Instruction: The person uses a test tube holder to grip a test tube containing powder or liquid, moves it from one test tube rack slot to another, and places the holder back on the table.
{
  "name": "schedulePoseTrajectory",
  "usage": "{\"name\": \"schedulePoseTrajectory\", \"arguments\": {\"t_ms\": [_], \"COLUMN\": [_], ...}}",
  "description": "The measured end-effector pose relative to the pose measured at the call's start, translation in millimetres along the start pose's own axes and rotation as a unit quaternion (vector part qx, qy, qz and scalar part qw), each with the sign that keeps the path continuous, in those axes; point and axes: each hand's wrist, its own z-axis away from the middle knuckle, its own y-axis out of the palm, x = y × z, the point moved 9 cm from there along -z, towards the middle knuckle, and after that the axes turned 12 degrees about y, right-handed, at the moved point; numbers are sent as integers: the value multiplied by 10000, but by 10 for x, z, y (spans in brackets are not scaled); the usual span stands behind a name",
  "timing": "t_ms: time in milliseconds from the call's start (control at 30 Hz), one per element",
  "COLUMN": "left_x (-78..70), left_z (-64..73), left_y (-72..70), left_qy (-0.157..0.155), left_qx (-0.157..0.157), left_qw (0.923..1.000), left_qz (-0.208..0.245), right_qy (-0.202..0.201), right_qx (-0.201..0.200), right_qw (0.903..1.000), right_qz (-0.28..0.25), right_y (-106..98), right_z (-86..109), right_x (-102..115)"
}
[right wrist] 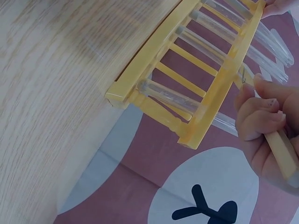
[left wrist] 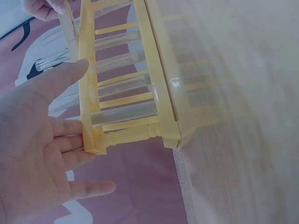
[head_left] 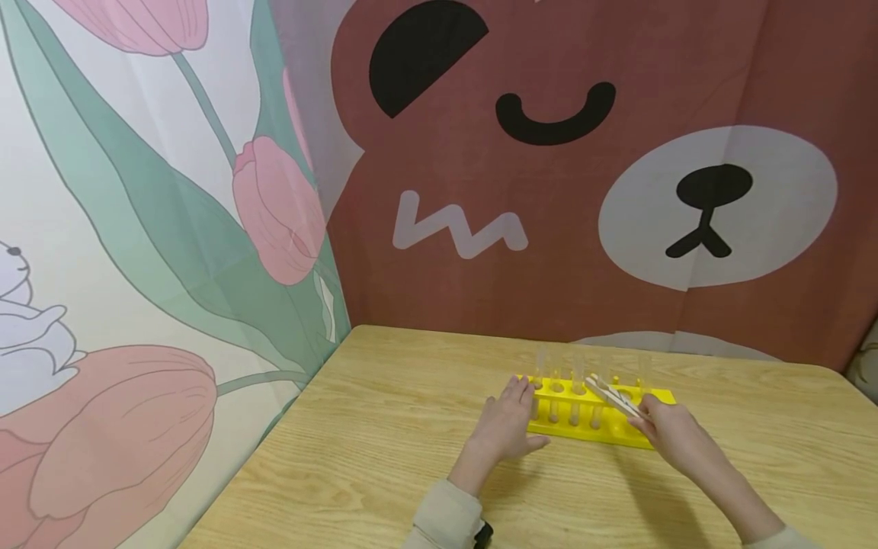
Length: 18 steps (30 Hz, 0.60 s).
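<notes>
A yellow test tube rack (head_left: 583,437) stands on the table, with several clear test tubes (head_left: 578,370) upright in it. My left hand (head_left: 504,423) rests at the rack's left end, fingertips on its top plate; in the left wrist view the straight thumb (left wrist: 60,79) touches the plate's near edge. My right hand (head_left: 675,435) grips a wooden test tube clamp (head_left: 617,398) over the right half of the rack. The clamp's tip overlaps tubes near the middle; I cannot tell whether it holds one. Another test tube (head_left: 645,371) stands alone toward the right end.
The wooden table (head_left: 357,442) reaches back to a hanging cloth (head_left: 549,290) printed with a brown bear. A second cloth (head_left: 158,290), with pink tulips, hangs along the left side.
</notes>
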Motion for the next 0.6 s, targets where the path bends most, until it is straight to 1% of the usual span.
{"name": "schedulePoseTrajectory", "arguments": {"t_ms": [233, 433, 600], "left_x": [3, 12, 5], "left_z": [-4, -20, -22], "left_y": [14, 25, 13], "left_qy": [-12, 10, 22], "left_qx": [52, 7, -16], "left_qw": [10000, 10000, 10000], "left_qz": [-44, -15, -14], "right_qy": [108, 181, 228], "right_qx": [164, 344, 412], "right_qw": [9998, 9992, 9988], "right_qz": [-90, -126, -143], "right_y": [15, 20, 12], "right_z": [15, 9, 0], "right_x": [-19, -36, -53]}}
